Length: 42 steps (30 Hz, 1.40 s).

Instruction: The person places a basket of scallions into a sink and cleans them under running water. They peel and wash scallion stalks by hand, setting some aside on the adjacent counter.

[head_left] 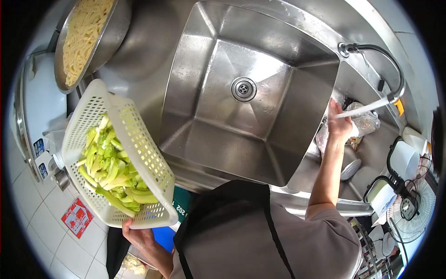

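My left hand [141, 239] grips the lower edge of a white perforated plastic basket [146, 156], which is tilted at the left of the sink. Light green cut vegetable pieces [109, 169] lie heaped inside it. My right hand [340, 122] is over the edge between the two sink basins, fingers partly stretched out, with nothing visible held. A white stream of water [364, 109] from the curved tap [400, 74] meets this hand. Beyond and below it, clear plastic bags [364, 122] and a metal container [350, 162] lie in the right basin.
A large steel sink basin [227, 125] with a central drain takes up the middle. At the upper left stands a metal bowl [121, 28] of pale yellow strips [86, 39]. A fan [411, 209] is at the far right. White tiles [35, 200] lie at the lower left.
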Available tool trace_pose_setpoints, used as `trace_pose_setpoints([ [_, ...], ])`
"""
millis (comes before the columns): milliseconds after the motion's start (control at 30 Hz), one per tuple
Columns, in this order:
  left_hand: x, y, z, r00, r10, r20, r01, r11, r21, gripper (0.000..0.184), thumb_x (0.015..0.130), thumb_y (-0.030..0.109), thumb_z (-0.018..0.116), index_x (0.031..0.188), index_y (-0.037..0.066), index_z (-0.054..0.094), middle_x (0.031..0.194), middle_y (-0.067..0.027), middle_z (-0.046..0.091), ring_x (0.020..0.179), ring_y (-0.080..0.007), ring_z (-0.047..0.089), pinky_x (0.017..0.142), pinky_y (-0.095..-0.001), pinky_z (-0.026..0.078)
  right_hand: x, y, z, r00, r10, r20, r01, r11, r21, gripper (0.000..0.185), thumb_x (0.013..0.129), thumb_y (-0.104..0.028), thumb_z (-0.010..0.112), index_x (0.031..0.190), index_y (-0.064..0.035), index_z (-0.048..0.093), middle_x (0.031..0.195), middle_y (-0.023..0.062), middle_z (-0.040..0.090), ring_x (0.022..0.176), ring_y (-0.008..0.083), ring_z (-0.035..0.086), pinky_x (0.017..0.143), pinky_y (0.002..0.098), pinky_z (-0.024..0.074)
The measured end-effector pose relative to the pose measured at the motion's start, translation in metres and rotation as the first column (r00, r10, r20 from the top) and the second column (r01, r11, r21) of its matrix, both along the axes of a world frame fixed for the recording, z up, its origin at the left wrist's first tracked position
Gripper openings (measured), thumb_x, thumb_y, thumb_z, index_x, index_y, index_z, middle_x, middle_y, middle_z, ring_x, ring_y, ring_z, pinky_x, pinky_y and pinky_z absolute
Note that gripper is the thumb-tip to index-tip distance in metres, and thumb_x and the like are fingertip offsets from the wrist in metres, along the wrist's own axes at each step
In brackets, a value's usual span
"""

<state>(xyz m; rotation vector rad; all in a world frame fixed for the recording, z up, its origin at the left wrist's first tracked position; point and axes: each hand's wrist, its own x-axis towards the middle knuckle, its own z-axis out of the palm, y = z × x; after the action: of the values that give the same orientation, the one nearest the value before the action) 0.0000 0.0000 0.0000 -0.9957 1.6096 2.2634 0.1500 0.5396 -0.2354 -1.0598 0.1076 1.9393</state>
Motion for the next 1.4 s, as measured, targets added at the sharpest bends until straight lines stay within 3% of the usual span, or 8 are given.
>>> trace_pose_setpoints([
  [367,0.011,-0.018,0.017,0.998,-0.066,-0.013,0.066,0.997,-0.035,0.057,0.063,0.011,0.051,0.115,-0.005,0.033,0.108,-0.0188,0.046,0.098,-0.0318,0.048,0.078,-0.0446,0.045,-0.006,-0.007,0.045,0.738,0.565,0.369,-0.571,0.814,-0.107,0.061,0.085,-0.043,0.016,0.131,-0.0060,0.000,0.136,0.0171,0.000,0.125,0.0357,0.003,0.091,0.0617,-0.0033],
  [433,0.009,-0.022,0.017,0.997,-0.075,-0.027,0.075,0.997,-0.007,0.054,0.063,0.009,0.051,0.113,-0.005,0.035,0.106,-0.0185,0.047,0.095,-0.0308,0.050,0.075,-0.0426,0.047,-0.009,-0.002,0.041,0.602,0.693,0.397,-0.590,0.721,-0.364,0.061,0.086,-0.043,0.021,0.126,0.0037,0.018,0.129,0.0189,0.026,0.118,0.0352,0.028,0.093,0.0586,0.0145],
  [500,0.008,-0.027,0.013,0.995,-0.088,-0.039,0.088,0.996,0.011,0.052,0.064,0.008,0.050,0.112,-0.005,0.036,0.105,-0.0182,0.047,0.093,-0.0300,0.051,0.074,-0.0411,0.048,0.005,0.006,0.025,0.278,0.951,-0.137,-0.944,0.297,0.142,0.057,0.086,-0.042,0.026,0.109,0.0078,0.041,0.108,0.0188,0.049,0.101,0.0306,0.048,0.088,0.0476,0.0342],
  [700,0.005,-0.039,0.014,0.984,-0.163,-0.075,0.168,0.983,0.067,0.051,0.065,0.004,0.050,0.113,-0.005,0.034,0.104,-0.0166,0.049,0.091,-0.0263,0.053,0.072,-0.0365,0.049,0.015,0.023,0.043,-0.377,0.807,0.455,-0.902,-0.208,-0.378,0.027,0.082,-0.023,0.044,0.090,0.0010,0.054,0.078,0.0142,0.060,0.067,0.0226,0.061,0.061,0.0325,0.0505],
  [1133,0.000,-0.054,0.007,0.973,-0.204,-0.109,0.218,0.966,0.142,0.050,0.066,0.001,0.049,0.113,-0.004,0.034,0.106,-0.0156,0.048,0.093,-0.0255,0.052,0.074,-0.0339,0.049,0.033,0.024,0.041,0.613,0.784,0.094,-0.704,0.488,0.516,0.021,0.084,-0.017,0.042,0.092,-0.0002,0.051,0.085,0.0118,0.055,0.082,0.0194,0.052,0.076,0.0301,0.0434],
  [1267,-0.002,-0.058,0.006,0.969,-0.211,-0.126,0.231,0.958,0.169,0.050,0.067,0.000,0.049,0.114,-0.003,0.035,0.107,-0.0156,0.048,0.094,-0.0253,0.052,0.076,-0.0341,0.049,0.080,-0.021,-0.002,0.090,0.846,0.526,-0.996,0.070,0.058,0.035,0.083,-0.023,0.046,0.106,0.0019,0.050,0.103,0.0113,0.055,0.098,0.0204,0.050,0.085,0.0303,0.0380],
  [1300,-0.002,-0.057,0.005,0.968,-0.212,-0.132,0.233,0.958,0.170,0.050,0.066,0.000,0.049,0.114,-0.003,0.035,0.107,-0.0156,0.048,0.094,-0.0253,0.052,0.076,-0.0341,0.049,0.083,-0.039,0.003,-0.413,0.587,0.696,-0.898,-0.388,-0.205,0.034,0.079,-0.028,0.051,0.103,-0.0026,0.054,0.098,0.0075,0.058,0.095,0.0187,0.052,0.080,0.0309,0.0395],
  [1400,-0.002,-0.056,0.005,0.968,-0.210,-0.135,0.231,0.959,0.162,0.050,0.066,-0.001,0.049,0.114,-0.003,0.035,0.107,-0.0157,0.048,0.095,-0.0254,0.051,0.077,-0.0344,0.049,0.108,-0.023,-0.056,-0.460,0.647,0.608,-0.871,-0.196,-0.451,0.028,0.074,-0.022,0.055,0.099,-0.0080,0.057,0.092,0.0075,0.059,0.085,0.0149,0.054,0.070,0.0314,0.0435],
])
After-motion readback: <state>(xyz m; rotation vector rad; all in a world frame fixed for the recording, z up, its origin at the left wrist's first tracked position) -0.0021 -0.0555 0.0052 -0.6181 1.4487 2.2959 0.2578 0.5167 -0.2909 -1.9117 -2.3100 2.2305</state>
